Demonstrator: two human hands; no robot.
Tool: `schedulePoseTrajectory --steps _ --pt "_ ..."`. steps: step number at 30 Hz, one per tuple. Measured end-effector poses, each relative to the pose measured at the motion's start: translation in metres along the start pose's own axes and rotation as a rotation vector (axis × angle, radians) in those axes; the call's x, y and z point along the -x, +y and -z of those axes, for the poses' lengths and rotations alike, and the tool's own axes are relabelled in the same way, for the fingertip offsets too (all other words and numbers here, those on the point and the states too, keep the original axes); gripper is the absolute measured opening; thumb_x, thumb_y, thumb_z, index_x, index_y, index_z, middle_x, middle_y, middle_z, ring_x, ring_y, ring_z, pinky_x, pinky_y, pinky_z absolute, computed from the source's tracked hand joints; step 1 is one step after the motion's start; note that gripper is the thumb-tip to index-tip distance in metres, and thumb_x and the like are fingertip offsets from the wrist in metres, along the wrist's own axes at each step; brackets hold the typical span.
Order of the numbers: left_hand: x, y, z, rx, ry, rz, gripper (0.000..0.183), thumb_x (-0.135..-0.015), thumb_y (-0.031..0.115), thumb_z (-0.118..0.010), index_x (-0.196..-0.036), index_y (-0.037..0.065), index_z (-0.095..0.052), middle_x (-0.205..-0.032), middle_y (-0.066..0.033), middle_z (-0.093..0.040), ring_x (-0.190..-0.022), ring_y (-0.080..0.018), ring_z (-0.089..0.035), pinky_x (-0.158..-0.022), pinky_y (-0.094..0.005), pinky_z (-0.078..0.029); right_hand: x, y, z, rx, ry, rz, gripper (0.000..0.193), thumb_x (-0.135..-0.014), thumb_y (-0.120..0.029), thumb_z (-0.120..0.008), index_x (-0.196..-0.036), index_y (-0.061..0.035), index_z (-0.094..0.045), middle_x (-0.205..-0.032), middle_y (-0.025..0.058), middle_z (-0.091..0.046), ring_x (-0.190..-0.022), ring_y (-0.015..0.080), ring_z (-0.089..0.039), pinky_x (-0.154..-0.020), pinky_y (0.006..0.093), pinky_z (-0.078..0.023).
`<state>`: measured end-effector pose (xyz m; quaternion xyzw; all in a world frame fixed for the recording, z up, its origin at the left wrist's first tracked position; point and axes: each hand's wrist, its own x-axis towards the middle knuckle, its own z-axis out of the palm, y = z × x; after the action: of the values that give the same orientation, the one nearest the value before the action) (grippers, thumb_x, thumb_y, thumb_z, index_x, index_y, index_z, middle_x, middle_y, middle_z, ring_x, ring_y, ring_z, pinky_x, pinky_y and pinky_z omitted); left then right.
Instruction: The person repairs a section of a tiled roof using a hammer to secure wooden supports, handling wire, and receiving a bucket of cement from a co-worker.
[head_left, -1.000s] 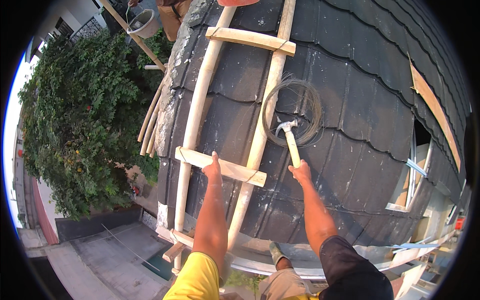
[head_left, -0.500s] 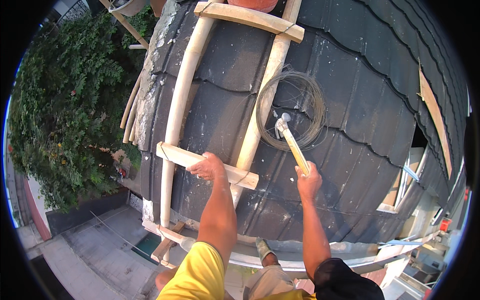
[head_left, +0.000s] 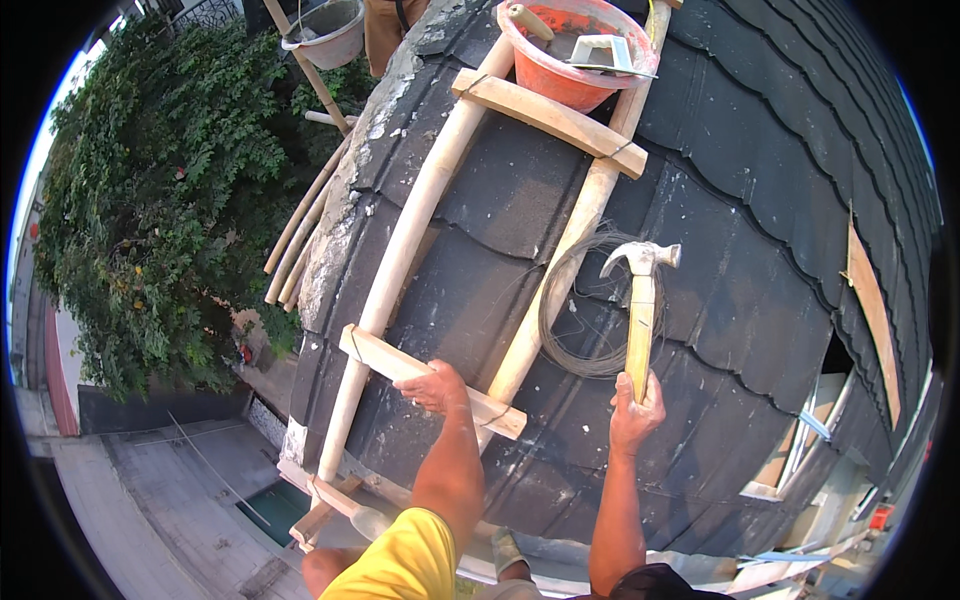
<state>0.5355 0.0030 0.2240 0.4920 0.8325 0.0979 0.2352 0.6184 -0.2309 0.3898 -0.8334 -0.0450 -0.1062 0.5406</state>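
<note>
View from above, down a steep roof of dark scalloped tiles [head_left: 760, 300]. At far left, dense green foliage [head_left: 150, 220] fills the drop beside the roof, with a paved yard [head_left: 130, 500] far below. Several loose wooden poles [head_left: 300, 235] lean along the roof's crumbling left edge, and a grey bucket [head_left: 330, 30] hangs near the top. A wooden ladder [head_left: 400, 250] lies flat on the tiles. The left hand [head_left: 435, 385] has its grip closed around the ladder's lower rung [head_left: 380, 355]. Just right of the ladder's right rail, a coil of thin wire [head_left: 580, 310] rests on the tiles. The right hand [head_left: 637, 405] has its grip closed around the wooden handle of a claw hammer [head_left: 642, 300], held upright with its metal head over the coil's upper right edge. Higher up, an orange tub [head_left: 570, 50] holding a trowel sits against an upper rung. To the right, open tiles run to a wooden strip [head_left: 870, 310] and a gap in the roof [head_left: 830, 380].
</note>
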Motion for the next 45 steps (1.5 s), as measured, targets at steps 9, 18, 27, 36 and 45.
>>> schedulePoseTrajectory --steps 9,18,27,36,45 --pt "0.003 0.001 -0.004 0.013 0.018 0.006 0.093 -0.083 0.032 -0.064 -0.151 -0.004 -0.012 -0.145 -0.03 -0.036 -0.12 -0.0445 -0.053 -0.099 -0.0534 -0.046 -0.125 -0.158 -0.158 -0.696 -0.505 -0.156 0.03 -0.093 -0.025 -0.072 -0.098 0.0035 -0.068 -0.066 0.0028 -0.061 -0.051 0.0058 -0.049 -0.048 0.0209 -0.037" --pt "0.003 0.001 -0.007 -0.017 0.051 0.001 0.092 -0.084 0.033 -0.063 -0.151 -0.004 -0.013 -0.145 -0.0307 -0.037 -0.121 -0.0449 -0.053 -0.098 -0.0548 -0.046 -0.2 -0.255 -0.259 -0.747 -0.5 -0.139 0.026 -0.093 -0.017 -0.068 -0.085 0.0071 -0.065 -0.063 0.0066 -0.061 -0.044 0.0105 -0.051 -0.042 0.0246 -0.039" --pt "-0.001 -0.001 -0.007 -0.014 0.022 0.023 0.092 -0.084 0.033 -0.063 -0.152 -0.002 -0.013 -0.146 -0.0301 -0.036 -0.122 -0.0447 -0.052 -0.099 -0.0542 -0.045 -0.216 -0.272 -0.285 -0.763 -0.451 -0.096 0.027 -0.093 -0.013 -0.065 -0.072 0.0043 -0.066 -0.062 0.0087 -0.063 -0.043 0.0095 -0.05 -0.042 0.0232 -0.037" --pt "0.001 0.004 -0.004 -0.025 0.009 0.048 0.093 -0.084 0.035 -0.064 -0.153 0.0 -0.011 -0.149 -0.0272 -0.034 -0.125 -0.0438 -0.051 -0.102 -0.0548 -0.043 -0.221 -0.271 -0.284 -0.806 -0.392 -0.08 0.025 -0.091 -0.012 -0.068 -0.073 0.0053 -0.064 -0.061 0.009 -0.062 -0.043 0.0123 -0.053 -0.041 0.0256 -0.04" --pt "0.0 0.001 -0.011 -0.05 0.082 0.039 0.094 -0.081 0.035 -0.068 -0.152 0.001 -0.015 -0.142 -0.0221 -0.04 -0.12 -0.0413 -0.054 -0.097 -0.0536 -0.047 -0.229 -0.279 -0.28 -0.885 -0.314 -0.096 0.024 -0.092 -0.011 -0.067 -0.078 0.0072 -0.062 -0.059 0.0084 -0.059 -0.041 0.0122 -0.051 -0.039 0.0276 -0.039"
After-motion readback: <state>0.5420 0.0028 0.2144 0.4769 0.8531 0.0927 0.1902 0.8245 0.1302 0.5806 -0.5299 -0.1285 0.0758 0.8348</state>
